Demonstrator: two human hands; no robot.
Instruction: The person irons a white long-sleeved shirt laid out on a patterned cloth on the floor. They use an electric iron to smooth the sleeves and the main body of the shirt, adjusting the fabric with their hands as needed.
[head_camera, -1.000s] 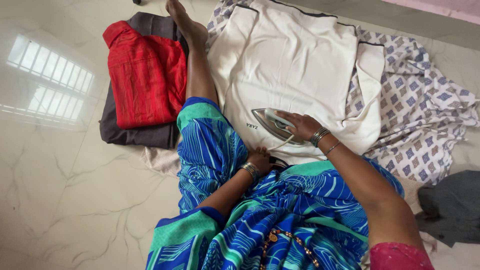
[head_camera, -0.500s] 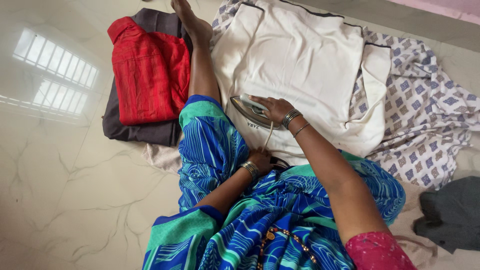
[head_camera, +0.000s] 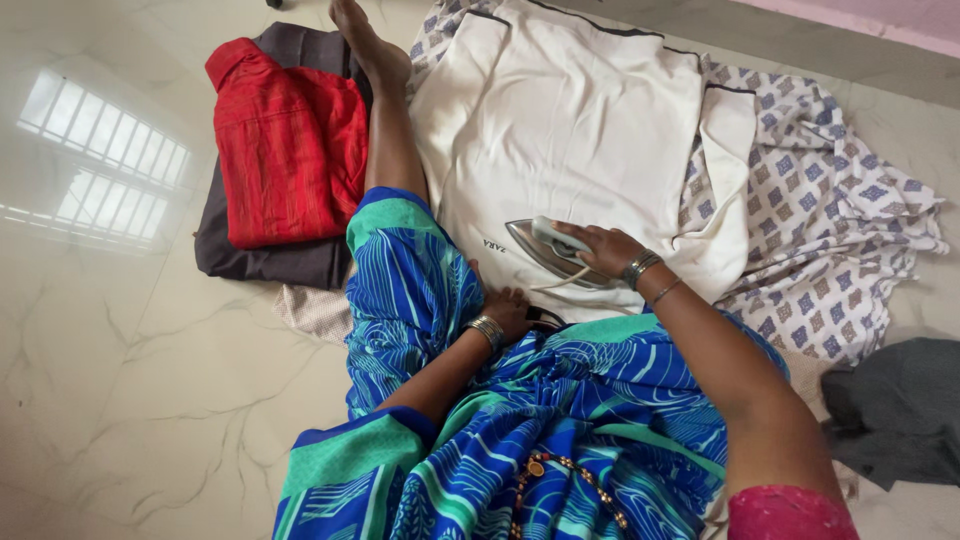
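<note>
iron (head_camera: 548, 254): metal soleplate, pale handle; sits flat on the lower part of the white shirt, nose pointing away from the person's lap, twd the shirt's left edge.
right hand (head_camera: 598, 250): fingers closed round the iron's handle, gripping it; bangles at wrist.
cord (head_camera: 556, 282): pale, runs from the iron's back end twd the lap.
white shirt (head_camera: 580, 130): spread flat, dark trim at its far edge, one sleeve folded in on the right side. Upper part looks smooth; near the iron the cloth also lies flat. Can't tell for sure which zones are pressed.
left hand (head_camera: 508, 308): rests at the shirt's near hem, just left of the iron, fingers curled on the cloth edge; looks like pinning/holding the hem, grip not fully visible.
progress (judgement): iron working the bottom strip of the shirt, so body prob. mostly done; folded sleeve and hem area seem left.
printed sheet (head_camera: 830, 200): under the shirt, blue-patterned, spreads right of it.
red garment (head_camera: 285, 140): folded, left of the shirt, on a dark garment (head_camera: 265, 262); likely finished pile.
grey cloth (head_camera: 890, 410): right of the iron, beyond the sheet, crumpled; looks not done.
floor (head_camera: 130, 350): glossy marble tiles.
</note>
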